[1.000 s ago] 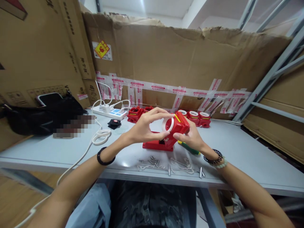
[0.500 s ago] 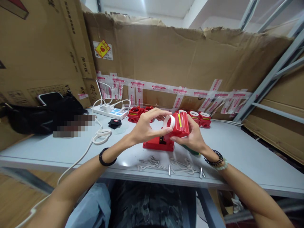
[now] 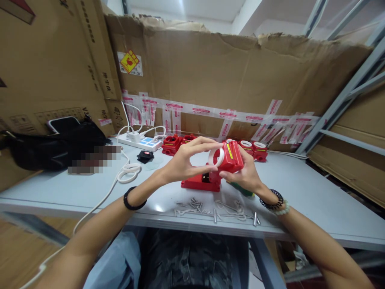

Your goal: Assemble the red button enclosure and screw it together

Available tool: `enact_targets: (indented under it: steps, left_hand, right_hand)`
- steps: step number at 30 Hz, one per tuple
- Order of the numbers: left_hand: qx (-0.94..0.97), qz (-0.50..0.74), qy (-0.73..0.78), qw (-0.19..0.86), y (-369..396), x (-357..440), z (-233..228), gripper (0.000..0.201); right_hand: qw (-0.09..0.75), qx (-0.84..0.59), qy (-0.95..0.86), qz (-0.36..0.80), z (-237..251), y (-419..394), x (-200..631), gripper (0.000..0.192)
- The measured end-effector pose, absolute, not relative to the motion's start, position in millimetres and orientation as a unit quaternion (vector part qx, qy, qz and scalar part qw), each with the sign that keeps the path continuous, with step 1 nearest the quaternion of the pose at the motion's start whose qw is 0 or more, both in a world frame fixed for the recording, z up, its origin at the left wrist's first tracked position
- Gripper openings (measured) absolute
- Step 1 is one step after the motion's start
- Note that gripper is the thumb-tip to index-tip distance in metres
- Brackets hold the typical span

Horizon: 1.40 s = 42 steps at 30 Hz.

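My right hand (image 3: 246,170) is wrapped round a red box-shaped housing (image 3: 233,156) with a yellow label, held tilted above the table. A white ring (image 3: 221,157) sits at the round opening on the housing's left end. With thumb and fingers curved apart, my left hand (image 3: 186,158) grips this ring at its top and bottom edges. Below them lies a red base part (image 3: 198,182) with a black piece in it. Partly behind my right hand, a green object (image 3: 245,190) lies on the table; its kind is hidden.
Metal pins (image 3: 196,204) and white cords (image 3: 237,212) lie near the front edge. More red housings (image 3: 171,144) stand at the back, some with white rings (image 3: 259,146). A power strip (image 3: 140,140), a cable (image 3: 128,172) and a black bag (image 3: 81,138) occupy the left. Cardboard (image 3: 210,72) walls the back.
The housing and ring have turned and shifted slightly right, so more of the ring's opening shows. Both hands keep their hold.
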<state>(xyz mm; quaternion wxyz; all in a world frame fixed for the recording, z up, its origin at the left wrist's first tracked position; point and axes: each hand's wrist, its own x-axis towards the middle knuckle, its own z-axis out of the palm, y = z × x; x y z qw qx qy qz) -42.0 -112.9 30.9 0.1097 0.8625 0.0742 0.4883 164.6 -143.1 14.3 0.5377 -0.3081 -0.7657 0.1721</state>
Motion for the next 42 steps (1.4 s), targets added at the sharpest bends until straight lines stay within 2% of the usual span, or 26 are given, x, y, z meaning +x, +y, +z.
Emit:
enact_targets:
  steps: [10,16,20,30,38,42]
  left_hand:
    - [0.901,0.424,0.019,0.084,-117,-50,36,0.040]
    - [0.879,0.469,0.040,0.071,-115,-47,36,0.057]
    - [0.876,0.470,0.075,0.081,-114,-46,34,0.049]
    - [0.890,0.454,0.019,0.044,-113,-50,33,0.046]
    - [0.860,0.503,0.034,0.077,-113,-44,29,0.051]
    - [0.846,0.516,0.058,0.121,-113,-39,24,0.050]
  right_hand:
    - [0.517,-0.303,-0.778,0.188,12,-137,170,0.053]
    - [0.528,-0.306,-0.770,0.186,16,-141,167,0.053]
    - [0.524,-0.313,-0.769,0.189,15,-142,166,0.051]
    - [0.517,-0.304,-0.778,0.188,15,-141,166,0.049]
    - [0.526,-0.312,-0.776,0.155,13,-144,168,0.055]
    - [0.532,-0.300,-0.785,0.099,12,-144,168,0.060]
